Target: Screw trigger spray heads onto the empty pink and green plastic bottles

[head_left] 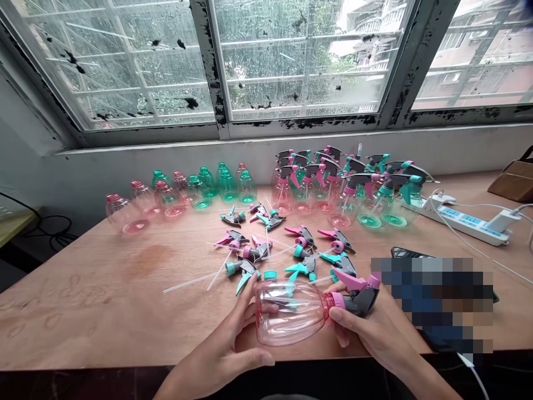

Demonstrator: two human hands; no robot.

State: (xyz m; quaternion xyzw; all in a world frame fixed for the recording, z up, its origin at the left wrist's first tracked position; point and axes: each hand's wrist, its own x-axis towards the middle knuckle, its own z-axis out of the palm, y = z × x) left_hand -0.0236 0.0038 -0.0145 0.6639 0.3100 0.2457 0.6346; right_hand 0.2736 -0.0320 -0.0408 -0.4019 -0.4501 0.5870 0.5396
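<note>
A clear pink spray bottle (289,314) lies on its side in the air above the table's front edge, with its grey and pink trigger head (361,297) on the neck at the right. My right hand (368,328) grips it at the pink collar, thumb on the near side. Around the bottle's base curls my left hand (233,339), its fingers behind the clear wall and its thumb apart below. Just beyond lie several loose trigger heads (306,264) in pink-grey and teal-grey, some with thin clear tubes (189,281).
Open pink and green bottles (225,186) stand at the back left. Bottles with trigger heads (310,186) crowd the back right. A white power strip (466,218) with cables, a phone-like device (416,253), partly blurred, and a brown box (514,178) occupy the right. Windows rise behind.
</note>
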